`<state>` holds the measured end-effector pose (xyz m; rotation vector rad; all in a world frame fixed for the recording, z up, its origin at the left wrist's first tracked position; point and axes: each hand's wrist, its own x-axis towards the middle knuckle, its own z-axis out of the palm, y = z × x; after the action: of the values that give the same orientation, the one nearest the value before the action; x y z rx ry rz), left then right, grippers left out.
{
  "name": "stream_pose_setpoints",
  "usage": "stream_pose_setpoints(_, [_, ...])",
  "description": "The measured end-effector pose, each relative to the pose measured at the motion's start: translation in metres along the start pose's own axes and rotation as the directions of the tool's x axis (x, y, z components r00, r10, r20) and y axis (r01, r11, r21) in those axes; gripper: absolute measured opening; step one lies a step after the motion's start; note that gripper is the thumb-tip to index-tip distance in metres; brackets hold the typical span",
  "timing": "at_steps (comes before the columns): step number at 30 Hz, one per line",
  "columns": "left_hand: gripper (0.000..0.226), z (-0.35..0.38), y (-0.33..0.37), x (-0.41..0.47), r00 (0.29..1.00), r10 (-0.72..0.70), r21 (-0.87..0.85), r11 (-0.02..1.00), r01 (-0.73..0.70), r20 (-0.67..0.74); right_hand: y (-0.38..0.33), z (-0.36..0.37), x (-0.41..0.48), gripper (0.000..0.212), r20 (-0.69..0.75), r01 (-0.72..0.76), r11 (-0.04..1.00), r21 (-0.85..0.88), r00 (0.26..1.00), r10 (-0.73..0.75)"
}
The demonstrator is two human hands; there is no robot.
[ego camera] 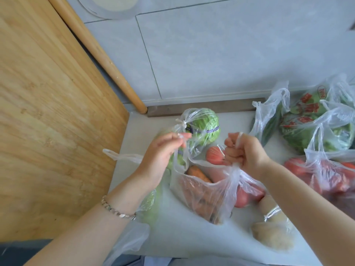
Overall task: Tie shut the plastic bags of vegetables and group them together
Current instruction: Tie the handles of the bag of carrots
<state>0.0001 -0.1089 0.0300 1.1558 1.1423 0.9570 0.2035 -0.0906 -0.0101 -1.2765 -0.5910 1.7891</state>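
An open clear bag of carrots (199, 196) lies in the middle of the pale counter (188, 239). My left hand (163, 152) pinches one of its handles near the fingertips. My right hand (244, 150) grips the other handle in a fist, the plastic running out above and below it. Just behind my hands sits a knotted bag with a green cabbage (203, 127). A knotted bag of potatoes (272, 231) lies at the front right. A red tomato (215, 155) shows between my hands.
A large wooden board (48, 121) and a rolling pin (96, 48) lean at the left. At the right lie a bag of greens with red print (315, 121), a bag of red vegetables (330, 177) and a bag with a dark green vegetable (269, 121).
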Motion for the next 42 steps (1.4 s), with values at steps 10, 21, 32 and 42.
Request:
stream_pose_setpoints(10, [0.027, 0.022, -0.042, 0.01, 0.991, -0.134, 0.072, 0.989, 0.132, 0.021, 0.036, 0.007, 0.007, 0.029, -0.109, -0.182, 0.982, 0.044, 0.977, 0.186])
stream_pose_setpoints(21, [0.023, 0.046, -0.053, 0.026, 0.884, -0.457, -0.256, 0.847, 0.466, 0.098, 0.061, 0.018, -0.013, 0.036, -0.105, 0.185, 0.98, -0.07, 0.976, -0.192])
stream_pose_setpoints(32, [0.032, 0.035, -0.061, 0.022, 0.97, -0.239, 0.304, 0.928, 0.216, 0.039, 0.067, 0.016, -0.017, 0.022, -0.254, 0.269, 0.914, -0.304, 0.902, -0.35])
stream_pose_setpoints(42, [0.033, 0.028, -0.074, 0.014, 0.929, 0.285, 0.562, 0.739, -0.37, 0.236, 0.066, 0.022, -0.007, 0.018, -0.153, 0.191, 0.67, -0.717, 0.895, -0.419])
